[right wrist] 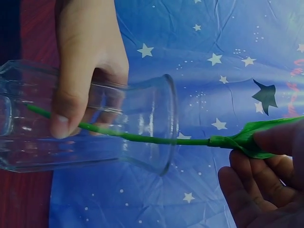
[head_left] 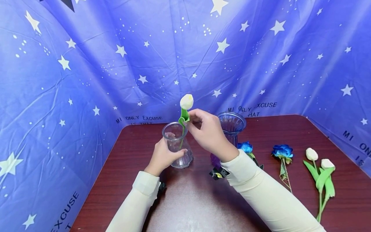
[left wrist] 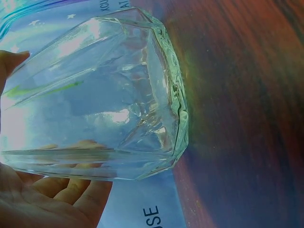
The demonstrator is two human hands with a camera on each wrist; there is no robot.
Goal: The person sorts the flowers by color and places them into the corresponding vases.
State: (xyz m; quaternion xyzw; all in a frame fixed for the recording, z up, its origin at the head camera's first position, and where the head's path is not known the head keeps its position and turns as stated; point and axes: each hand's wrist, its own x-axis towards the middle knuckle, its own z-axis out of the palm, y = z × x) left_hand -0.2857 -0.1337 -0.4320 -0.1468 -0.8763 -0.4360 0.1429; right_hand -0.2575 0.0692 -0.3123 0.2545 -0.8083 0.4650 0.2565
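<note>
A clear glass vase (head_left: pixel 184 161) stands on the table in the head view, its flared rim facing up. My left hand (head_left: pixel 165 154) grips it round the body, with the thumb across the near side. Above the rim, my right hand (head_left: pixel 207 133) pinches an artificial white tulip (head_left: pixel 186 101) at its green leaves, just below the bloom. The tulip's green stem (right wrist: pixel 147 139) runs through the mouth and down inside the glass in the right wrist view. Its lower end (left wrist: pixel 71 86) shows through the vase wall in the left wrist view, above the base.
A second, bluish glass vase (head_left: pixel 232 124) stands behind my right forearm. A blue flower (head_left: pixel 245 147) and a purple flower (head_left: pixel 215 160) lie partly hidden by that arm. Farther right lie a blue rose (head_left: pixel 282 151) and two white tulips (head_left: pixel 321 180). A starry blue curtain (head_left: pixel 174 58) borders the table (head_left: pixel 139 138).
</note>
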